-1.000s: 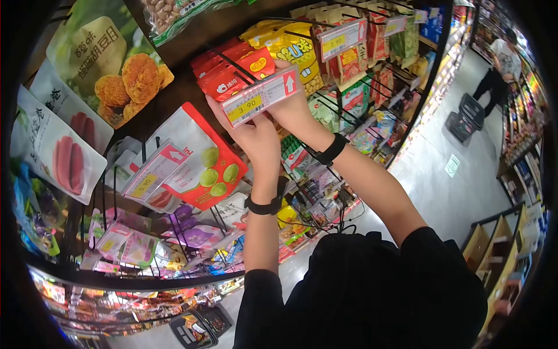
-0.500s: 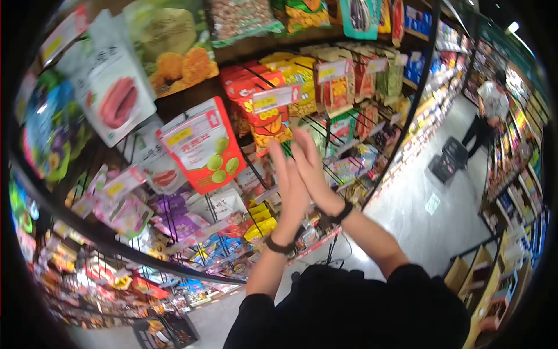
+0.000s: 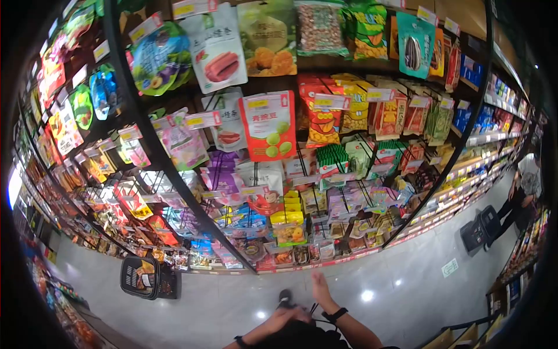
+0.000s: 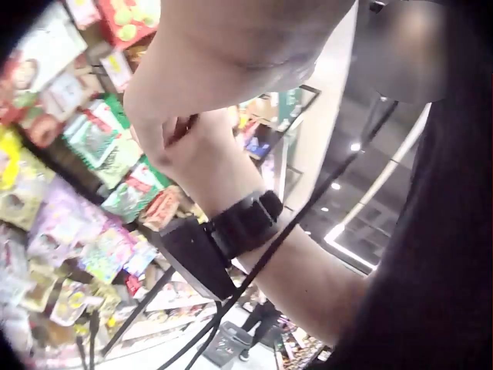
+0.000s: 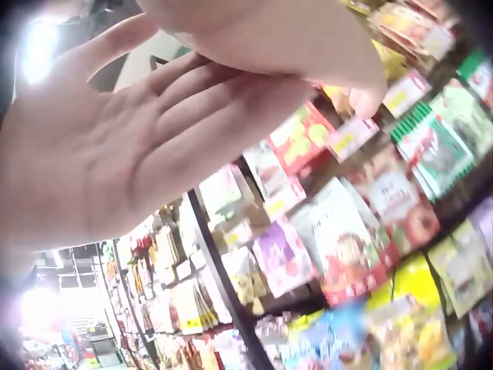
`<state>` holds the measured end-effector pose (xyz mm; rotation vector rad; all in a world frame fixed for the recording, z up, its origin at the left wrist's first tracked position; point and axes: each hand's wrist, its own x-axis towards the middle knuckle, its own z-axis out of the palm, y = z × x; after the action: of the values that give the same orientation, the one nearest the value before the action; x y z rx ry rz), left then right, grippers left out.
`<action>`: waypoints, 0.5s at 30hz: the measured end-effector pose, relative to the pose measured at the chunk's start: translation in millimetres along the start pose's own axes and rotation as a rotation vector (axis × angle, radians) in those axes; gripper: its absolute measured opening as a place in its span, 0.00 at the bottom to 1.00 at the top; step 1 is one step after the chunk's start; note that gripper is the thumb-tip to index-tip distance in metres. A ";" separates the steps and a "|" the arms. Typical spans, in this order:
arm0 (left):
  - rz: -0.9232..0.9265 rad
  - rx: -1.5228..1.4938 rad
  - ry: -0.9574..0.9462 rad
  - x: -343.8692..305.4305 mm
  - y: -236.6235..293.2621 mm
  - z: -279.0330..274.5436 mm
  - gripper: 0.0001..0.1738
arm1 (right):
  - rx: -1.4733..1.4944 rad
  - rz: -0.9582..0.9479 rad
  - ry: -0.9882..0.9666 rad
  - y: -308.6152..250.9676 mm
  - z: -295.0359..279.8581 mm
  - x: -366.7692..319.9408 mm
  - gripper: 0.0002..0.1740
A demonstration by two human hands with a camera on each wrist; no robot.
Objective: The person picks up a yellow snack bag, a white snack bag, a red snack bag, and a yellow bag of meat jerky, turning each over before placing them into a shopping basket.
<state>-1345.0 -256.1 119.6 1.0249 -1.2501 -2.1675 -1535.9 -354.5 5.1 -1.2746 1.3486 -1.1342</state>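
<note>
At left, a black basket (image 3: 127,280) stands on the floor near the bottom edge of the rack (image 3: 349,256), its contents too small to name. The left hand (image 3: 283,318) is blurred in the head view; the right wrist view shows its fingers straight, thumb spread, fingertips hidden. Yellow packets (image 3: 289,225) hang above the rack's bottom edge, well apart from both hands. The right hand (image 3: 322,291) has its fingers extended, pinching nothing visible; the left wrist view mostly hides it.
</note>
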 end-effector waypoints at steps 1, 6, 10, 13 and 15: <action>-0.050 0.018 -0.009 -14.5 -4.0 -3.0 0.27 | -0.215 0.126 -0.106 42.2 -2.8 -16.1 0.19; -0.051 0.612 0.185 -98.5 -30.7 -18.5 0.27 | -0.571 -0.146 -0.816 133.8 -36.4 -95.7 0.20; -0.044 0.562 0.597 -170.2 -99.7 -51.9 0.29 | -0.218 0.718 -0.858 182.1 -37.1 -130.0 0.26; 0.104 0.491 0.808 -253.5 -113.2 -57.0 0.29 | -0.520 -0.143 -1.498 170.5 11.4 -123.2 0.24; 0.175 0.498 0.925 -317.4 -122.6 -62.4 0.26 | -0.653 -0.130 -1.573 168.2 72.2 -109.5 0.23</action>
<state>-1096.7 -15.2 115.1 1.7446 -1.3120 -0.9924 -1484.9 -241.0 -168.1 -1.9907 0.3403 0.4532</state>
